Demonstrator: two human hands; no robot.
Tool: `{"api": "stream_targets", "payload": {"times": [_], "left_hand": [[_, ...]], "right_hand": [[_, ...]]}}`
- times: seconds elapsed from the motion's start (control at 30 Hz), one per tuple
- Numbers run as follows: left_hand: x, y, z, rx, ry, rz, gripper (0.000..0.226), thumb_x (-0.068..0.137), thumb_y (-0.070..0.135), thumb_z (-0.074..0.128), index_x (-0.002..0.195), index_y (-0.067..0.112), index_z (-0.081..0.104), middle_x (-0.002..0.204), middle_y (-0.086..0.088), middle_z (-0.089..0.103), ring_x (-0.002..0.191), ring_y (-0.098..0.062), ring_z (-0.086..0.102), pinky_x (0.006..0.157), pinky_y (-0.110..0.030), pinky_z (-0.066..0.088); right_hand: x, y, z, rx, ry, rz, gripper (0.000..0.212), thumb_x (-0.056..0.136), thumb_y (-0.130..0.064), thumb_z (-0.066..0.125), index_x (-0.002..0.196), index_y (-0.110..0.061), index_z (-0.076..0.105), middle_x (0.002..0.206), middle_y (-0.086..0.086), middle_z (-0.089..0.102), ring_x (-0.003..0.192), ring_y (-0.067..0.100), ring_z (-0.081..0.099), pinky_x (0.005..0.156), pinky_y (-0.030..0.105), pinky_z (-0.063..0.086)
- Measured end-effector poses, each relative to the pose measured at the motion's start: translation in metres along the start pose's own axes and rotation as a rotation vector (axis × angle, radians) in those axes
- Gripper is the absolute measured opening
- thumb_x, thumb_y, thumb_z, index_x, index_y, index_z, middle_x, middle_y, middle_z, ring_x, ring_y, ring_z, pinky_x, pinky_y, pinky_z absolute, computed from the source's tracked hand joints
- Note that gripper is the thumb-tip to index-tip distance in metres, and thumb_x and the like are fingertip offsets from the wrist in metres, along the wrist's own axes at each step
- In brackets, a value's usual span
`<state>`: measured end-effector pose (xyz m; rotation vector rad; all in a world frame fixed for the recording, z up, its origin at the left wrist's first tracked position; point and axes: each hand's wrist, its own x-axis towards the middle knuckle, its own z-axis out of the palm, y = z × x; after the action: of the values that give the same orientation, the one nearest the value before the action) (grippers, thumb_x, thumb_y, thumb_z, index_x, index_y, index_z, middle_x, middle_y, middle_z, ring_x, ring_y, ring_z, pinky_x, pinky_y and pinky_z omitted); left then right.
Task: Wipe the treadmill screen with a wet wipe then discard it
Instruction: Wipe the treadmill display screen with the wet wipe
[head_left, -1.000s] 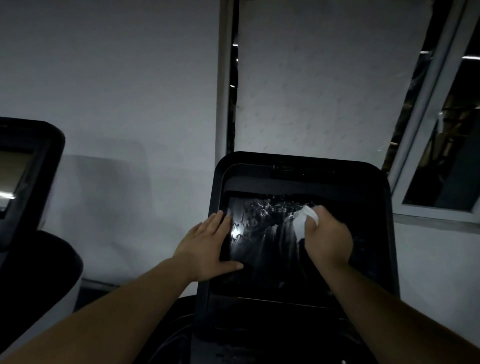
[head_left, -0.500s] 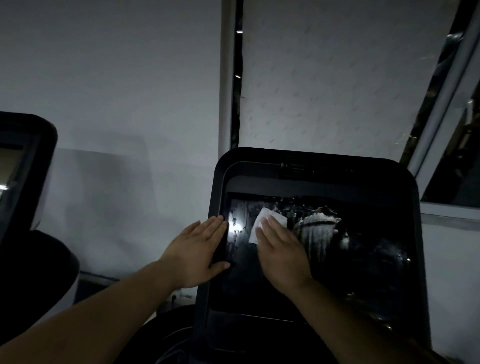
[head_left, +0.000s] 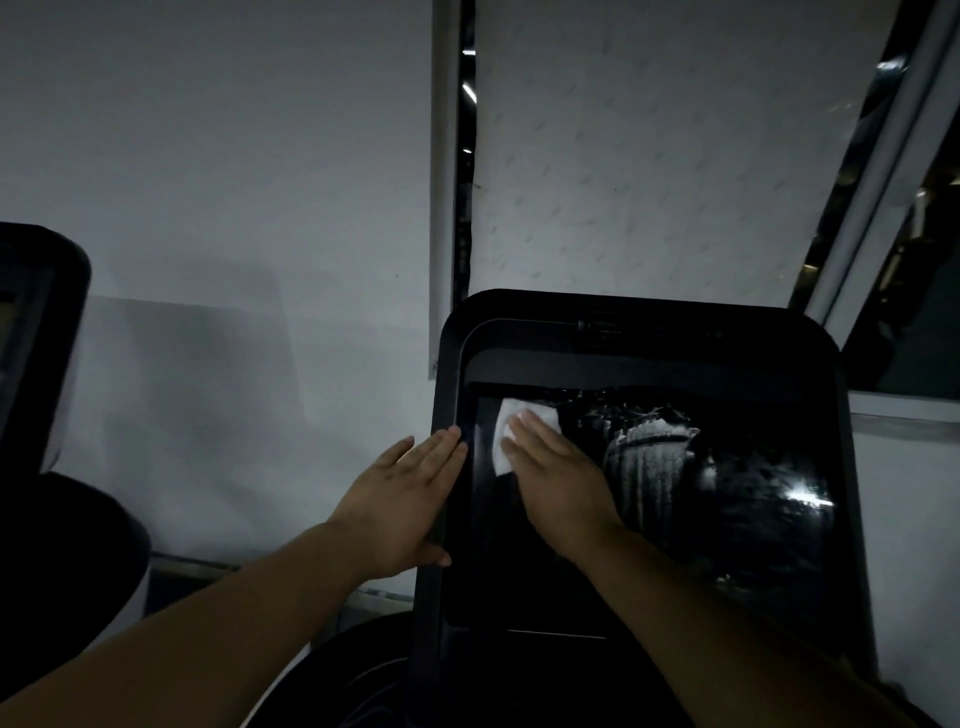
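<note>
White wet wipe (head_left: 501, 439) pressed flat on treadmill screen (head_left: 727, 519) under our right hand (head_left: 558, 478), fingers straight; left hand (head_left: 410, 499) flat on console frame (head_left: 447, 374), gripping nothing.

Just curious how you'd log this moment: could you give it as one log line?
step: wiping | right hand: flat, pressing wet wipe on treadmill screen upper left | left hand: flat on console frame | discard: pending

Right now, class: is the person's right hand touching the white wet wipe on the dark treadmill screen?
Touching. The head view shows the right hand pressed flat on the white wet wipe.
</note>
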<state>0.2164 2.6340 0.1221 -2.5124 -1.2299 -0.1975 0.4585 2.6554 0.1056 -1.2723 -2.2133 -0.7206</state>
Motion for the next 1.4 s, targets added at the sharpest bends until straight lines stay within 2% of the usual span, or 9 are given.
{"api": "stream_targets", "payload": {"times": [0.1,0.23,0.33,0.47,0.6,0.7,0.9,1.23,1.4], "left_hand": [[0.0,0.001,0.003,-0.004,0.014,-0.006,0.122,0.084,0.068,0.062,0.155,0.011,-0.019,0.162,-0.009,-0.027,0.153,-0.019,-0.017,0.124,-0.039,-0.009],[0.001,-0.002,0.011,0.022,0.04,0.013,0.127,0.075,0.068,0.07,0.159,0.008,-0.004,0.165,-0.014,-0.01,0.154,-0.024,-0.004,0.125,-0.044,0.005],[0.0,-0.002,0.011,0.018,0.065,0.016,0.127,0.077,0.067,0.069,0.158,0.009,-0.008,0.165,-0.011,-0.015,0.152,-0.021,-0.012,0.125,-0.043,0.001],[0.0,-0.001,0.01,-0.004,0.056,-0.001,0.126,0.08,0.066,0.068,0.158,0.011,-0.015,0.164,-0.008,-0.021,0.152,-0.019,-0.018,0.124,-0.04,-0.007],[0.001,-0.001,0.011,-0.003,0.063,-0.003,0.127,0.078,0.067,0.069,0.158,0.011,-0.012,0.166,-0.011,-0.014,0.153,-0.021,-0.013,0.122,-0.039,-0.007],[0.001,0.0,0.01,-0.002,0.043,-0.01,0.124,0.081,0.066,0.067,0.157,0.01,-0.015,0.166,-0.012,-0.017,0.152,-0.022,-0.016,0.122,-0.04,-0.009],[0.003,0.007,0.0,0.027,-0.032,-0.059,0.124,0.083,0.063,0.067,0.157,0.011,-0.019,0.166,-0.01,-0.023,0.154,-0.021,-0.014,0.126,-0.044,0.001],[0.003,0.009,0.001,0.025,-0.047,-0.077,0.126,0.081,0.06,0.072,0.157,0.011,-0.016,0.168,-0.012,-0.017,0.155,-0.023,-0.011,0.126,-0.045,0.004],[0.004,0.008,0.004,0.006,-0.034,-0.086,0.129,0.079,0.057,0.075,0.157,0.012,-0.018,0.169,-0.01,-0.016,0.155,-0.021,-0.01,0.126,-0.044,0.004]], "right_hand": [[0.011,-0.016,0.003,0.007,0.007,0.038,0.048,0.081,-0.008,0.071,0.128,-0.002,0.065,0.143,0.016,0.057,0.141,0.031,0.045,0.107,0.048,0.048],[-0.01,-0.024,0.009,0.053,-0.042,-0.234,0.039,0.094,-0.018,0.052,0.129,-0.004,0.063,0.144,0.013,0.057,0.143,0.029,0.043,0.11,0.046,0.046],[0.004,-0.007,0.003,0.063,-0.006,-0.207,0.042,0.077,-0.002,0.074,0.118,-0.006,0.07,0.138,0.013,0.063,0.137,0.029,0.051,0.103,0.045,0.052],[0.04,-0.011,-0.002,0.049,0.011,-0.016,0.05,0.075,0.003,0.073,0.124,-0.005,0.067,0.142,0.014,0.059,0.141,0.029,0.047,0.109,0.045,0.047],[-0.008,-0.025,0.005,0.081,-0.023,-0.167,0.045,0.092,-0.014,0.049,0.135,-0.006,0.059,0.148,0.013,0.054,0.145,0.029,0.04,0.114,0.046,0.041],[-0.022,-0.02,0.003,0.08,-0.057,-0.273,0.04,0.09,-0.015,0.058,0.128,-0.006,0.064,0.144,0.013,0.057,0.141,0.029,0.046,0.11,0.048,0.046],[0.018,-0.014,0.003,0.002,-0.017,0.002,0.043,0.089,-0.012,0.041,0.121,-0.005,0.069,0.141,0.015,0.059,0.141,0.03,0.046,0.108,0.046,0.047],[-0.004,-0.021,0.005,-0.021,-0.102,-0.153,0.047,0.088,-0.013,0.036,0.12,-0.005,0.069,0.142,0.013,0.059,0.141,0.029,0.045,0.105,0.046,0.05],[0.014,-0.027,0.007,0.008,-0.037,0.034,0.044,0.082,0.001,0.063,0.126,0.002,0.063,0.147,0.019,0.053,0.144,0.03,0.041,0.112,0.047,0.044]]}}
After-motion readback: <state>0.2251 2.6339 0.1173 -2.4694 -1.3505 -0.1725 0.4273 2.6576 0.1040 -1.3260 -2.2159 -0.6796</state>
